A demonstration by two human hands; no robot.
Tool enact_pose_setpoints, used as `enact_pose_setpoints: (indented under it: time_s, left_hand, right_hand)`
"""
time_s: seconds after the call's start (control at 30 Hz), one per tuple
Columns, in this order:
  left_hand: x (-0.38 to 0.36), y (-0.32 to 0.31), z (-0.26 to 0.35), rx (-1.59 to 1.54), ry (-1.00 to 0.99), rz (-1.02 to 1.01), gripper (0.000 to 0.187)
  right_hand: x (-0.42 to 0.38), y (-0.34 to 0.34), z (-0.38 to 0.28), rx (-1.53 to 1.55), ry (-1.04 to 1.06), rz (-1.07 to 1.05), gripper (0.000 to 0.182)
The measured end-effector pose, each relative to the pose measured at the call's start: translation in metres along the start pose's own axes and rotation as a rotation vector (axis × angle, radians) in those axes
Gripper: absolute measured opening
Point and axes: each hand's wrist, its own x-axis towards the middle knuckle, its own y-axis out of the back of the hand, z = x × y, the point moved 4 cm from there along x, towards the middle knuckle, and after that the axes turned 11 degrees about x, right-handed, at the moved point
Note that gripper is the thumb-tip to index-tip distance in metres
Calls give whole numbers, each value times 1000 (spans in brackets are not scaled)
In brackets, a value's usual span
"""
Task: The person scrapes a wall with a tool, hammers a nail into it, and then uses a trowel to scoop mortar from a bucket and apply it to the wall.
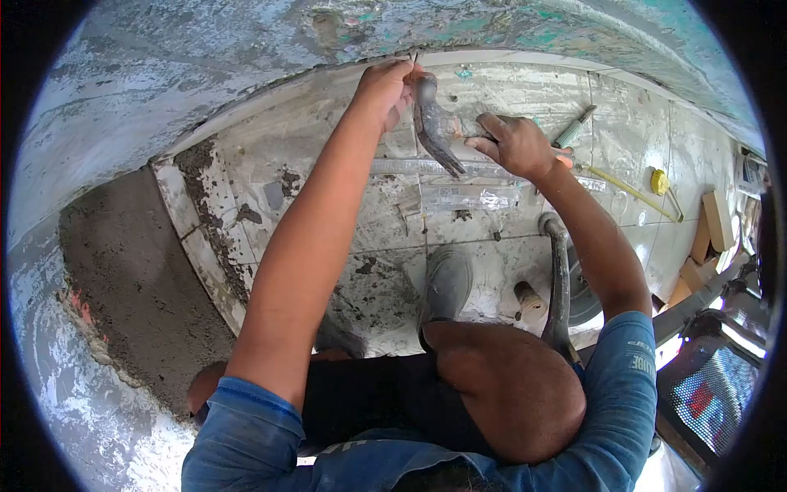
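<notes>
My right hand (518, 146) is wrapped round the handle of a claw hammer (428, 123), near its head. The hammer's claw points down and right, and its striking face is up beside my left hand (387, 88). The fingers of my left hand pinch a thin nail (415, 58) against the foot of the painted wall (270, 57). Below the hammer, a clear plastic strip (410, 166) and a clear packet (467, 198) lie on the dirty tiled floor (385, 221).
A utility knife (575, 127) and a yellow tape measure (659, 182) lie at the right. A metal bar (559, 287) stands near my right knee, beside a small cylinder (530, 302). Rough cement (139, 262) fills the left side. Cardboard (718, 221) is at the far right.
</notes>
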Motion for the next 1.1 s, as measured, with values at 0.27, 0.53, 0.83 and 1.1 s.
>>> enact_pose_setpoints:
  time_s: [0.27, 0.53, 0.83, 1.1]
  left_hand:
    - [-6, -10, 8, -328, 107, -117, 24]
    - [-4, -8, 10, -296, 111, -82, 25]
    - [-10, -10, 14, -313, 153, -54, 23]
    - [-7, -5, 13, -131, 70, -21, 21]
  right_hand:
    - [9, 4, -2, -14, 182, 139, 45]
    - [10, -1, -1, -48, 93, 70, 46]
    - [12, -4, -5, -12, 172, 110, 44]
    - [9, 3, -10, -22, 233, 151, 45]
